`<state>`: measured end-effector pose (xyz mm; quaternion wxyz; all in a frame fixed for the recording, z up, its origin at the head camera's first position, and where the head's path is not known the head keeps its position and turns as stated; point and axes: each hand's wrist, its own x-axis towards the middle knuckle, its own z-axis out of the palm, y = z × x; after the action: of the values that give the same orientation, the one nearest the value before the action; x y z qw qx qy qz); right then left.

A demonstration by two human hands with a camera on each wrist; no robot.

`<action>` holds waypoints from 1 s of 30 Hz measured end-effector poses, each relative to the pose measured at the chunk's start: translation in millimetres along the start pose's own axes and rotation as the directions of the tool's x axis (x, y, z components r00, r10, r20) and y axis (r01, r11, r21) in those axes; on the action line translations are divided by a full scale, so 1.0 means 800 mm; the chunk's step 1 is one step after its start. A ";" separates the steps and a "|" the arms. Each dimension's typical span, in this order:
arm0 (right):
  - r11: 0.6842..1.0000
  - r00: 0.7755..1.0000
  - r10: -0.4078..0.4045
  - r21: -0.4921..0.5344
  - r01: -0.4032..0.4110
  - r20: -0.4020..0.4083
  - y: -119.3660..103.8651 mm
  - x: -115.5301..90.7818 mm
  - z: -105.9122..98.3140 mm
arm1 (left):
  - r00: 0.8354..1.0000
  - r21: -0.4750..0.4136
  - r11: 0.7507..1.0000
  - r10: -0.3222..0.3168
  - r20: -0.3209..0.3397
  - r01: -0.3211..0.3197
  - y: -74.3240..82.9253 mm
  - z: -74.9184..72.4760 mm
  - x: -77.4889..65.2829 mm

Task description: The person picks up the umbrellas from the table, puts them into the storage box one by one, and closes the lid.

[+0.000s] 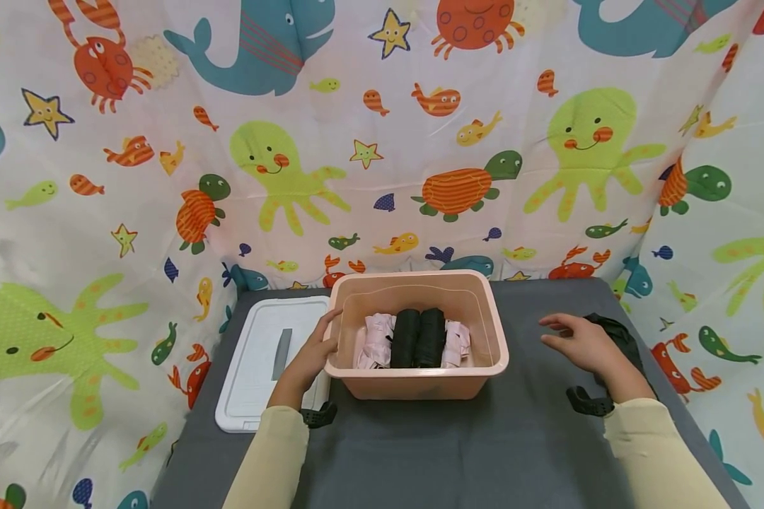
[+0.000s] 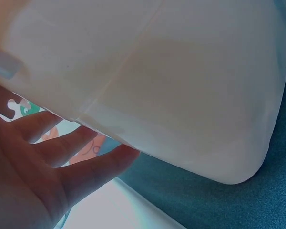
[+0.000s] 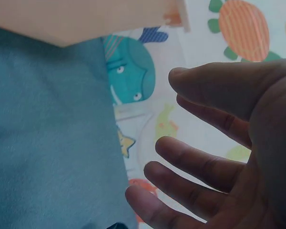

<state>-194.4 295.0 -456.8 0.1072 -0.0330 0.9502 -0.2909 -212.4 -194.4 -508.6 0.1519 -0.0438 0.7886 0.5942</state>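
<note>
While the peach bin [image 1: 414, 387] near the grey surface's [image 1: 407, 452] far edge is touched at its left rim by the left hand [image 1: 307, 362], fingers spread, apparently for steadiness, rolled bundles [image 1: 405, 338] are lined up inside, perhaps for space. The right hand [image 1: 582, 346] is held empty, fingers parted; a black item [image 1: 620, 336] behind is partly hidden.

One bin [image 1: 414, 387], one lid [image 1: 252, 367], perhaps four bundles [image 1: 405, 339]
</note>
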 end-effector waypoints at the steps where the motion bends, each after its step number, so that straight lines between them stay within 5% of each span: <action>1: 1.000 1.000 0.005 -0.004 -0.005 0.001 0.003 0.000 0.000 | 1.000 0.000 1.000 -0.001 0.001 0.001 0.001 0.000 -0.001; 30: 0.995 0.997 0.075 -0.064 -0.077 -0.031 0.086 0.001 0.006 | 1.000 -0.013 1.000 -0.011 0.003 0.011 0.000 -0.001 0.001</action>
<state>-194.6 349.3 -499.0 0.1033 0.0040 0.9612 -0.2559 -213.3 -195.1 -508.6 0.1559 -0.0485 0.7842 0.5986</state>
